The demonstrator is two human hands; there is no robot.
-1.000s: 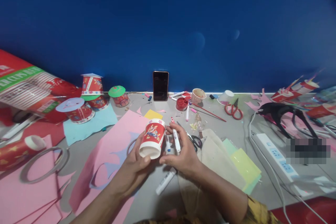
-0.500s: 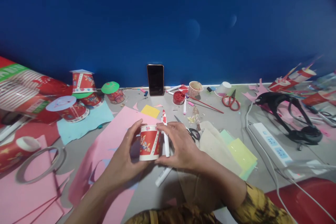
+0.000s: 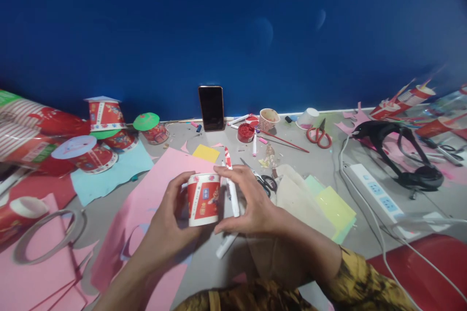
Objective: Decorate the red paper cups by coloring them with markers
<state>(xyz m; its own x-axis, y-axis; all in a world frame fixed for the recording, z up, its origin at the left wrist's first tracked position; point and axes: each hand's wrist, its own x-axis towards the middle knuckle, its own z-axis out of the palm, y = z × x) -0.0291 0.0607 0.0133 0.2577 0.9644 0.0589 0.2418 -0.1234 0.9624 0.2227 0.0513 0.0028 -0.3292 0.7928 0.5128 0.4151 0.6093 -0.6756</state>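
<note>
A red and white printed paper cup is held upright between my two hands above the table. My left hand wraps its left side, with the fingers partly behind it. My right hand grips it from the right, index fingertip at the upper rim and thumb near the lower edge. A white marker shows in the gap between that thumb and fingers. Another white marker lies below the hands. Black-handled scissors lie just beyond my right hand. Pink paper spreads under my left hand.
A phone leans on the blue wall. Decorated cups and a tape roll stand or lie left. Red scissors, a black strapped headset and a power strip with cables are right.
The cup has been tipped from tilted to upright and turned, so a different printed side faces me. My right hand has closed in on it. The view has shifted slightly.
</note>
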